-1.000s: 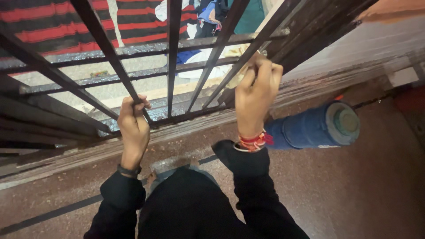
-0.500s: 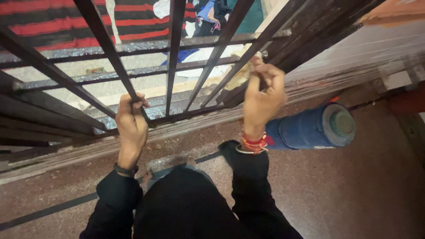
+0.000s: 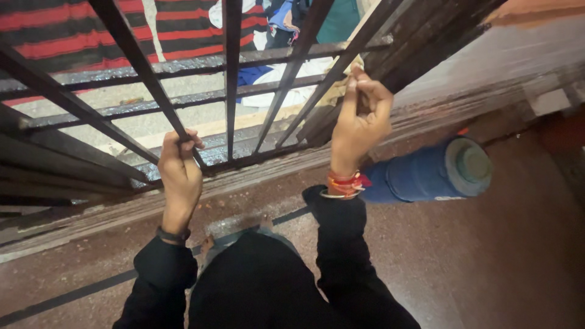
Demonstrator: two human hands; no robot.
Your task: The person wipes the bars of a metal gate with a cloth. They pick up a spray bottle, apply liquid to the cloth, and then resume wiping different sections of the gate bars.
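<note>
Bars of a dark metal grille [image 3: 228, 79] stood along the floor's edge, and both hands were closed on them: the left hand [image 3: 180, 173] wrapped round a slanted bar low down, the right hand [image 3: 361, 119] pinching a bar higher up beside a pale cloth [image 3: 341, 85]. Just right of the right wrist, a blue cylindrical container [image 3: 436, 172] lay on the reddish floor [image 3: 499, 262].

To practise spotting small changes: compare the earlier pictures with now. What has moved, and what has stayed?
The right hand has moved a little up its slanted bar. The left hand still grips its bar low down; the blue bottle still lies on the floor.
</note>
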